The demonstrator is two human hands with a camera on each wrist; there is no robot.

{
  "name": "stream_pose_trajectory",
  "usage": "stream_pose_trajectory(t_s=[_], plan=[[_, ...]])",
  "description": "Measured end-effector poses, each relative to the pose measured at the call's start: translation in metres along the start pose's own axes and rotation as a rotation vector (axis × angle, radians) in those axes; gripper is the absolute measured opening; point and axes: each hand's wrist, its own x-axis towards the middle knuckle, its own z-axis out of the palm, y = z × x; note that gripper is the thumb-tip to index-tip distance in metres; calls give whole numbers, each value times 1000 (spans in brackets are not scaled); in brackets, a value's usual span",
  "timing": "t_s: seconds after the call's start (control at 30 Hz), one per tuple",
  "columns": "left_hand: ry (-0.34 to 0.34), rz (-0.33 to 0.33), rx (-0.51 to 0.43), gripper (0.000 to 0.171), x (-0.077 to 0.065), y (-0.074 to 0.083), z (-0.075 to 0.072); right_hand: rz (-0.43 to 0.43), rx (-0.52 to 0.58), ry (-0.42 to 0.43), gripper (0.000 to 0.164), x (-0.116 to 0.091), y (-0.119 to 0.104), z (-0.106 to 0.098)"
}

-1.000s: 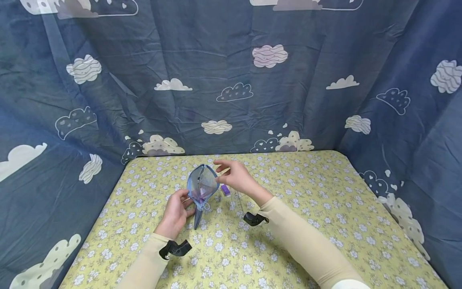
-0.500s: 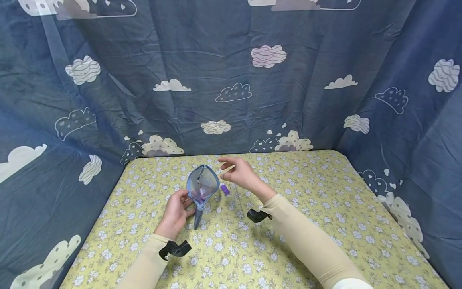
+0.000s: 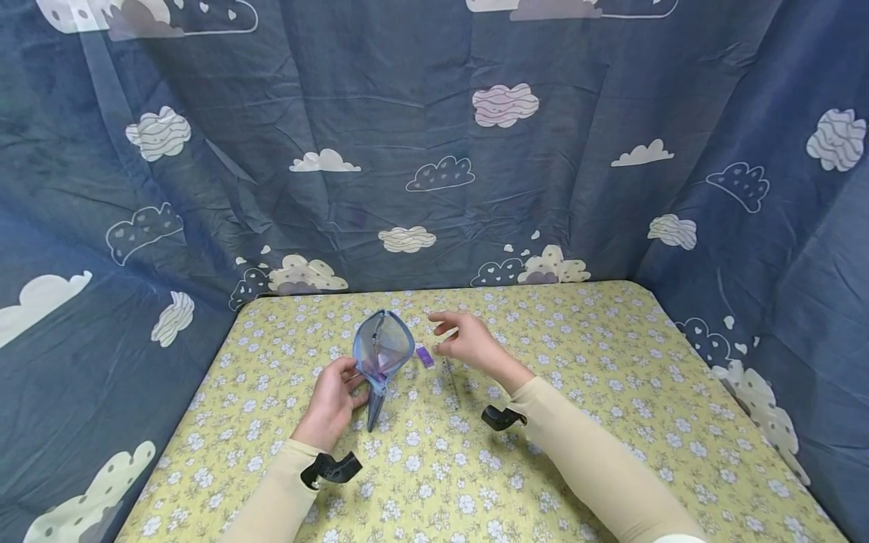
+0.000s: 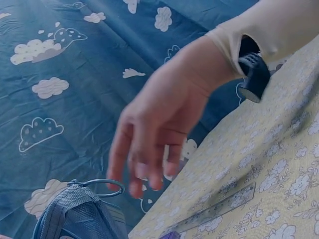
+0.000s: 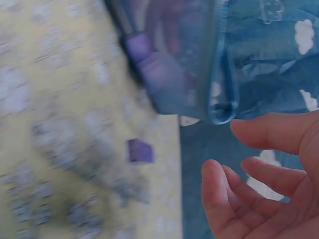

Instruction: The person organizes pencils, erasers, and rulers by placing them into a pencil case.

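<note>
My left hand [image 3: 330, 400] grips a blue mesh zip pouch [image 3: 388, 339] by its near left side, holding its mouth wide. Purple items [image 5: 144, 55] show through the mesh; their kind is unclear. To the right of the pouch, my right hand [image 3: 471, 347] hovers with loosely bent fingers and nothing in them. Below that hand lies a clear ruler [image 4: 214, 209] on the cloth. A small purple block [image 3: 425, 357] rests between the pouch and the right hand, by the ruler's far end. The pouch's cord loop [image 4: 102, 186] hangs near the right fingers in the left wrist view.
A yellow flowered cloth [image 3: 543, 452] covers the table. Dark blue curtains [image 3: 434, 211] with cloud prints close off the back and both sides. A black wrist mount [image 3: 330, 469] sits on the left sleeve, and another wrist mount [image 3: 502, 418] on the right.
My right hand has drawn back from the pouch's edge, moving right and slightly nearer, over the ruler. The left hand and pouch have stayed nearly still.
</note>
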Motion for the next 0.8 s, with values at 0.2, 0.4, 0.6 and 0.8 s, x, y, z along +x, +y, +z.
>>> stream_pose_trajectory(t_s=[0.2,0.4,0.6,0.8], plan=[[-9,4,0,14,0,-1,0,39,38,-44,70,-13,19,6],[-5,-2,-9,15,-1,-1,2,53,14,-37,77,-24,34,14],[-24,-4,0,15,-2,0,2,73,-56,15,81,-28,47,23],[-35,-6,12,25,-1,0,2,56,-126,42,87,-27,53,29]])
